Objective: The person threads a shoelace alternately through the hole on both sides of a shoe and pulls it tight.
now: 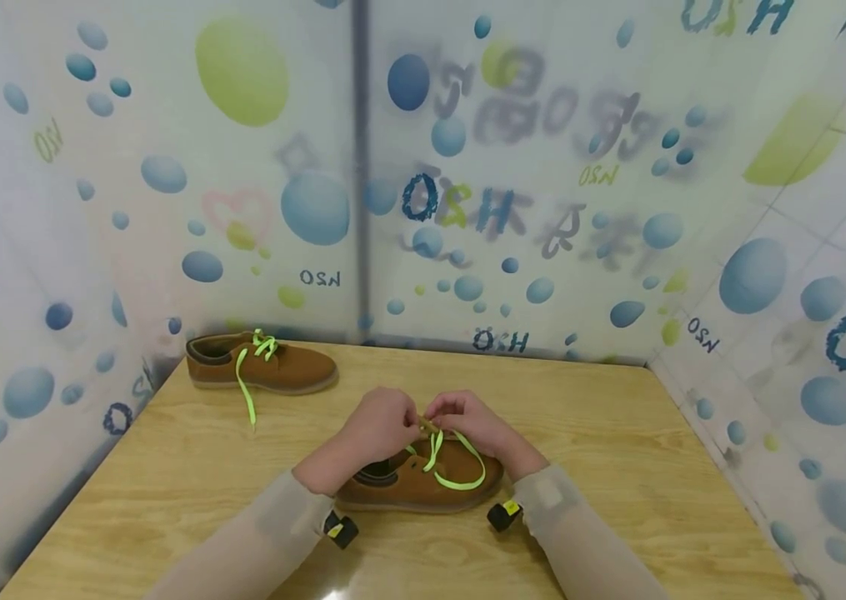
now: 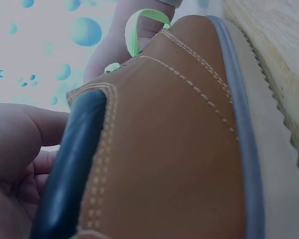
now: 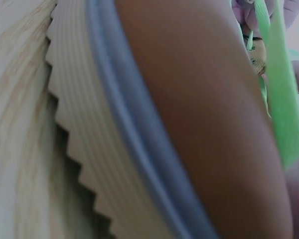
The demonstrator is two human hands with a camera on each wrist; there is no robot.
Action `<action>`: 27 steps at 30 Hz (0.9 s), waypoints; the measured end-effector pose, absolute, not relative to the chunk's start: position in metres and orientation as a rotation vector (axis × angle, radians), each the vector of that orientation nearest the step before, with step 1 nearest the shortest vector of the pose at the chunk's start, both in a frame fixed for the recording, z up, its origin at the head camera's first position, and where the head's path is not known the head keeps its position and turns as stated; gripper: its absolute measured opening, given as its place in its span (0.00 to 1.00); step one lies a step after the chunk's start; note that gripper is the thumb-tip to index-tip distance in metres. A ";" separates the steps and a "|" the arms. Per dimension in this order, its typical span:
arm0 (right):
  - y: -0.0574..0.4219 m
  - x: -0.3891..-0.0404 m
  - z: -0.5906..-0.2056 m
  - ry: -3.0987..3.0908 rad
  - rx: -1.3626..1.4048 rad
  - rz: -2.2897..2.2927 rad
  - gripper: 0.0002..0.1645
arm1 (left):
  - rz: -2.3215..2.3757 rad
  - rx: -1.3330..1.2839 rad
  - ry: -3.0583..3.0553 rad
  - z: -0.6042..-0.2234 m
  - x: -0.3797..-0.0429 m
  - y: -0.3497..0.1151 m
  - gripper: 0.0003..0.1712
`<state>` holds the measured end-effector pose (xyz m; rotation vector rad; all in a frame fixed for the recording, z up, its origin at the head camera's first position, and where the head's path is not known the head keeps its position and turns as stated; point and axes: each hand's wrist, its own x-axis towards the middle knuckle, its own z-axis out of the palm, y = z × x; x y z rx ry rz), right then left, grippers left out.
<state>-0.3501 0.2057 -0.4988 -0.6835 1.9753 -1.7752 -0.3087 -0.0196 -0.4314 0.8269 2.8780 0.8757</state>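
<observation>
A brown shoe [image 1: 411, 493] with a black collar lining and pale sole stands on the table, toe to the right. My left hand [image 1: 383, 425] is above its opening, fingertips pinching the raised lacing flap [image 3: 258, 55], whose tan inner side shows. From the other side my right hand [image 1: 471, 421] pinches the lime-green shoelace [image 1: 460, 485] close to that flap. A loop of the lace droops over the shoe's near side. The lace's exact path between the fingertips is hidden. In the left wrist view, my left fingers [image 2: 52, 127] are behind the collar.
A second brown shoe [image 1: 295, 368] stands at the table's back left, its green lace [image 1: 245, 387] hanging onto the wood. The wooden table [image 1: 580, 425] meets walls [image 1: 580, 275] printed with bubbles on three sides. Small black wrist devices [image 1: 342, 530] sit below both sleeves.
</observation>
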 end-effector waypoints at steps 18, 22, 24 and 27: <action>0.204 -0.342 -0.500 2.077 -0.766 -1.831 0.11 | 0.833 0.865 2.882 -0.409 -0.304 -0.032 0.11; 0.204 -0.341 -0.500 2.097 -0.814 -1.809 0.11 | 0.830 0.857 2.890 -0.405 -0.305 -0.035 0.11; 0.204 -0.340 -0.498 2.114 -0.832 -1.795 0.10 | 0.834 0.848 2.894 -0.404 -0.306 -0.037 0.11; 0.203 -0.340 -0.495 2.181 -0.864 -1.752 0.06 | 0.848 0.856 2.888 -0.400 -0.308 -0.041 0.10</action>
